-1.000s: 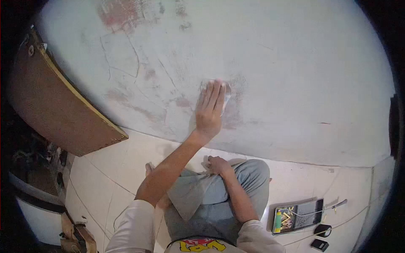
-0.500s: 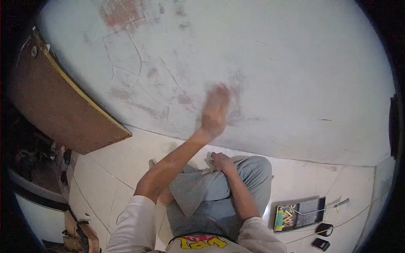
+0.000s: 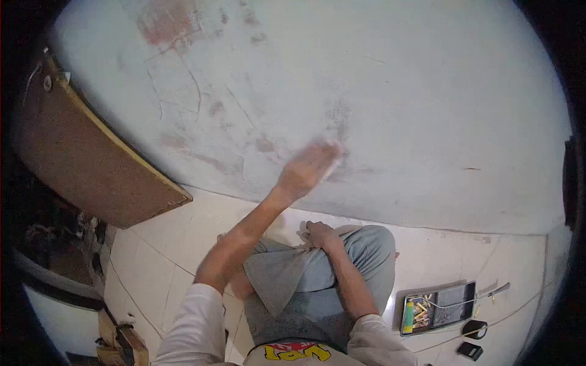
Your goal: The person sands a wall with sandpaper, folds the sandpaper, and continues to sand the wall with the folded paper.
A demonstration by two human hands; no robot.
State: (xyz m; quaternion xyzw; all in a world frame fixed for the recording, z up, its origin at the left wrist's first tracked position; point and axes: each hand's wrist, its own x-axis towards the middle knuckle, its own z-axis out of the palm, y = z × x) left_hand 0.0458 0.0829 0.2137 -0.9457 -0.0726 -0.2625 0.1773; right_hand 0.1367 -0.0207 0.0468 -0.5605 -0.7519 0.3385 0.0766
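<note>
Reference landmark: the wall (image 3: 439, 91), pale and upright, marked with reddish and grey patches and thin cracks. From where I stand, the seated person faces it from close in front. The left hand (image 3: 301, 172) is at the lower middle of the wall, palm side toward it, next to a grey smudge. A pale item (image 3: 330, 171) shows along the palm edge, between the hand and the wall. Left grip: fingers extended and blurred; I cannot tell whether they grasp the item. The right hand (image 3: 320, 235) rests on the grey-blue trousers (image 3: 299, 314), near the wall's base. Right grip: fingers curled; I cannot tell whether they enclose anything.

The tiled floor (image 3: 452, 256) meets the wall's lower edge. A brown board (image 3: 97, 143) with a yellowish edge stands at the wall's left. On the floor before the wall's right part lies a black tray (image 3: 450, 315). Its contents: a green cylinder (image 3: 408, 317) and small yellowish pieces (image 3: 421, 312). A dark-handled rod (image 3: 502, 289) lies across it. Farther from the wall are a black round item (image 3: 474, 329) and a black box (image 3: 469, 351).
</note>
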